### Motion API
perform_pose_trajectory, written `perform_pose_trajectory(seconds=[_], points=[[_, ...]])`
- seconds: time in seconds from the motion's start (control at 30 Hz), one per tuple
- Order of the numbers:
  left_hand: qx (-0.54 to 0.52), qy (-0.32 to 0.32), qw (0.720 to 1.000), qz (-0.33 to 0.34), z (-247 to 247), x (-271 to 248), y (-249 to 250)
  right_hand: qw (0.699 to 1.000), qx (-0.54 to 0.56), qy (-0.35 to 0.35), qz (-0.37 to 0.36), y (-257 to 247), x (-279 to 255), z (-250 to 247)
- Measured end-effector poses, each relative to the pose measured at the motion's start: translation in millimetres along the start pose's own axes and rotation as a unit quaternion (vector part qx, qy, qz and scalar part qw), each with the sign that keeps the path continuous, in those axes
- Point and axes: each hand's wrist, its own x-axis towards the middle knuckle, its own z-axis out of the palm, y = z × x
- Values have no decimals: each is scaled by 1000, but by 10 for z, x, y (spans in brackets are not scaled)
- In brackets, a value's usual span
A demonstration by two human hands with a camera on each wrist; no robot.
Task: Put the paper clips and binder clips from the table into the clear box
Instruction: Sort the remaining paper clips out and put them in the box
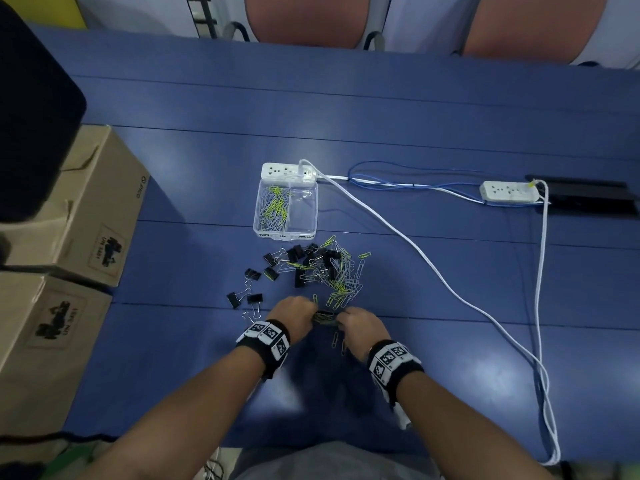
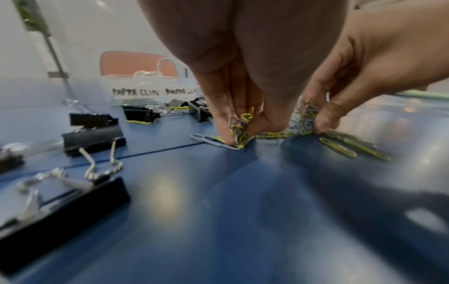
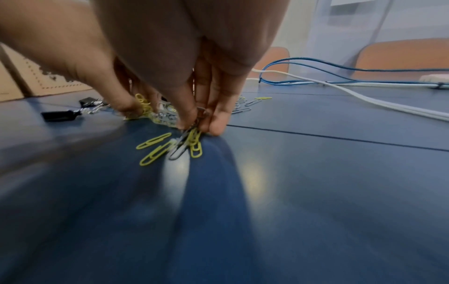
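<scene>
A clear box (image 1: pixel 286 209) with two compartments stands mid-table; its left compartment holds silver and yellow paper clips. Its front label reads PAPER CLIPS in the left wrist view (image 2: pixel 136 92). In front of it lies a mixed pile (image 1: pixel 322 268) of paper clips and black binder clips (image 2: pixel 93 140). At the pile's near edge, my left hand (image 1: pixel 311 312) (image 2: pixel 239 134) pinches a bunch of paper clips against the table. My right hand (image 1: pixel 341 321) (image 3: pixel 198 124) pinches another bunch right beside it. Loose yellow paper clips (image 3: pixel 155 148) lie just below the right fingertips.
Two cardboard boxes (image 1: pixel 86 209) (image 1: pixel 41 341) stand along the table's left side. A white power strip (image 1: pixel 289 172) sits directly behind the clear box, and a second strip (image 1: pixel 509 192) lies at the right. White and blue cables (image 1: pixel 415 251) run across the right half.
</scene>
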Motion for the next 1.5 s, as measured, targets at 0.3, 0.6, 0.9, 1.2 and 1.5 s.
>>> perform_pose_trajectory(seconds=[0.3, 0.6, 0.9, 1.2, 1.5], points=[[-166, 87, 982, -24, -239, -55, -275, 992, 109, 53, 41, 174, -12, -154], [-279, 246, 915, -154, -882, 229, -617, 970, 208, 115, 39, 226, 55, -353], [-304, 300, 870, -245, -1428, 746, -937, 930, 316, 184, 41, 201, 142, -658], [-251, 210, 921, -212, -1318, 921, -1173, 902, 369, 224, 25, -138, 819, -1288], [-361, 327, 844, -225, -1198, 534, -1435, 935, 306, 166, 66, -564, 2176, -1495]])
